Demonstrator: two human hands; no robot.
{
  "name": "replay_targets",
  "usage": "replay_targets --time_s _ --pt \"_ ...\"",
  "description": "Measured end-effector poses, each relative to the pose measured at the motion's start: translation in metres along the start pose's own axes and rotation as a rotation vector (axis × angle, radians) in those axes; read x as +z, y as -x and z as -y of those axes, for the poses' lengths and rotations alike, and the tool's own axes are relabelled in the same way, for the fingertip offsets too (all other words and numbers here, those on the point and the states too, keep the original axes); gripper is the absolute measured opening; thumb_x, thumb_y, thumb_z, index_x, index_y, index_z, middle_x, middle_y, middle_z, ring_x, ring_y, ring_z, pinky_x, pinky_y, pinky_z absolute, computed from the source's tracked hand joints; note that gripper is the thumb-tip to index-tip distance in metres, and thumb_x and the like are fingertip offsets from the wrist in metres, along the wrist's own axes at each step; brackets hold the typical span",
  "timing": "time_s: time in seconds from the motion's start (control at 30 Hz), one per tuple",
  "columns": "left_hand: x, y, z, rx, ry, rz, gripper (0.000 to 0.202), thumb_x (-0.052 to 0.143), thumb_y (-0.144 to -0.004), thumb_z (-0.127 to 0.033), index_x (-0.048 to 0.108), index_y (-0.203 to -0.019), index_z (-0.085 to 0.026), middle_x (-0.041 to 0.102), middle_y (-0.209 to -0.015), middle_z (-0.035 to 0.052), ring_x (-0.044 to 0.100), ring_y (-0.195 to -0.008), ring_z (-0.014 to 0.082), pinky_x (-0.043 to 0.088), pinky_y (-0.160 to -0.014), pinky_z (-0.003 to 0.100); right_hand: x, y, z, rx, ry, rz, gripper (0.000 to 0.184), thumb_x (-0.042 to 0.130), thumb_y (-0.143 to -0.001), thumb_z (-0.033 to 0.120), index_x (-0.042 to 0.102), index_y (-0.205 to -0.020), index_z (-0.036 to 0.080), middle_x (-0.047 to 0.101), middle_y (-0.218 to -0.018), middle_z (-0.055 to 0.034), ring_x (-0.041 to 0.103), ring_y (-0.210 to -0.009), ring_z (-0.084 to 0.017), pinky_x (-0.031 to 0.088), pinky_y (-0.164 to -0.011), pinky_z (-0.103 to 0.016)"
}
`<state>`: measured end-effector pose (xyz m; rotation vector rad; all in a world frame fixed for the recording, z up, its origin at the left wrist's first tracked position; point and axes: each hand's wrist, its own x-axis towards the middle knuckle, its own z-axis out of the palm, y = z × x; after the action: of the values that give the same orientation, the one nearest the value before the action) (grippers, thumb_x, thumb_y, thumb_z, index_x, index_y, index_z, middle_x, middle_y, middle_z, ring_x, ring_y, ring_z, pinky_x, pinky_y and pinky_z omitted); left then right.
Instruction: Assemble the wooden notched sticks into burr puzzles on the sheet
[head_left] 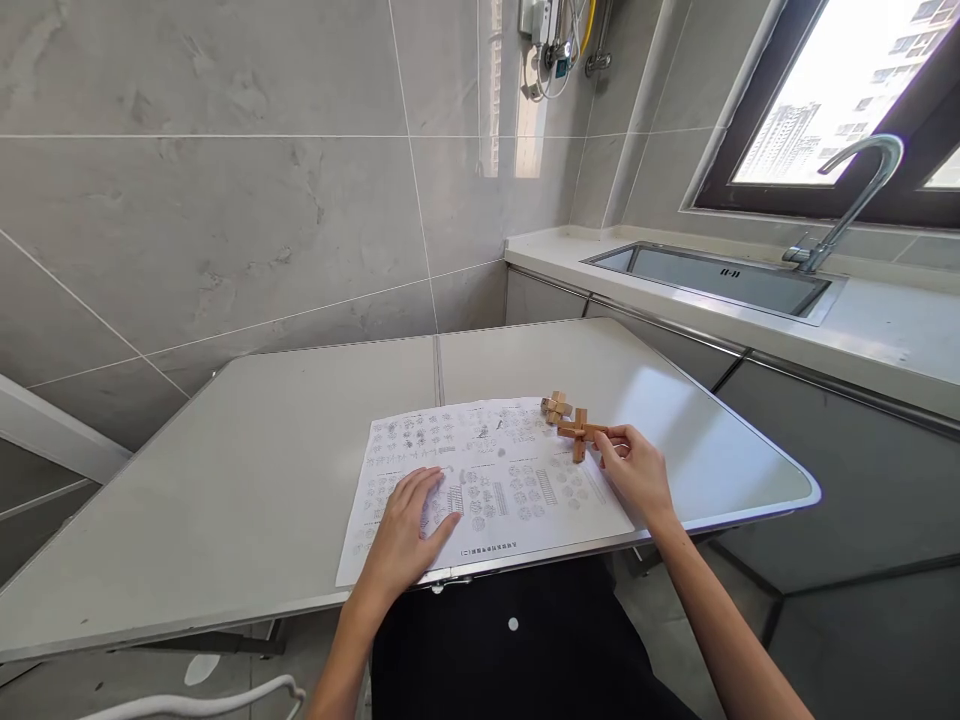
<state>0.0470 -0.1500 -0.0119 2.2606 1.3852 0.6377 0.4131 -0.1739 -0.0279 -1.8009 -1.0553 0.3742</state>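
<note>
A printed sheet (547, 535) covered with small line diagrams lies at the table's near edge. My left hand (409, 525) rests flat on its left part, fingers stretched out. At the sheet's right side, my right hand (637, 465) pinches one arm of a cross-shaped wooden interlocking puzzle (580, 433) between thumb and fingers. Just behind it, at the sheet's far right corner, sits a second, more compact wooden interlocking puzzle (555, 405). The two puzzles lie very close together; I cannot tell whether they touch.
The sheet lies on a white folding table (225, 480) with a seam down its middle. A grey tiled wall (262, 200) rises behind it. Along the right runs a counter (885, 335) with a sink (712, 280) and a faucet (862, 190) under a window.
</note>
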Motion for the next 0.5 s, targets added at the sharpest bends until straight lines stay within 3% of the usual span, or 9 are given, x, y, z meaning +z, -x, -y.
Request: replay_targets --time_s 0.27,0.5 --pt "0.0 0.001 0.001 -0.006 0.001 0.003 0.048 0.058 -0.099 -0.049 0.055 -0.144 -0.03 0.053 -0.156 0.0043 0.042 -0.15 0.0289 0.038 -0.125 0.054 0.003 -0.004 -0.003 0.051 -0.005 0.003 0.033 0.063 -0.089 0.053 0.071 -0.092 0.021 0.08 -0.088 -0.0081 0.073 -0.073 -0.025 0.053 -0.075 -0.037" --pt "-0.003 0.002 -0.003 -0.006 0.022 -0.016 0.045 0.059 -0.098 -0.048 0.06 -0.139 -0.03 0.057 -0.153 0.0052 0.047 -0.147 0.0315 0.042 -0.122 0.057 0.001 0.01 -0.019 0.071 -0.093 0.069 0.048 0.065 -0.088 0.067 0.07 -0.094 0.02 0.079 -0.086 -0.0091 0.07 -0.065 -0.023 0.054 -0.069 -0.036"
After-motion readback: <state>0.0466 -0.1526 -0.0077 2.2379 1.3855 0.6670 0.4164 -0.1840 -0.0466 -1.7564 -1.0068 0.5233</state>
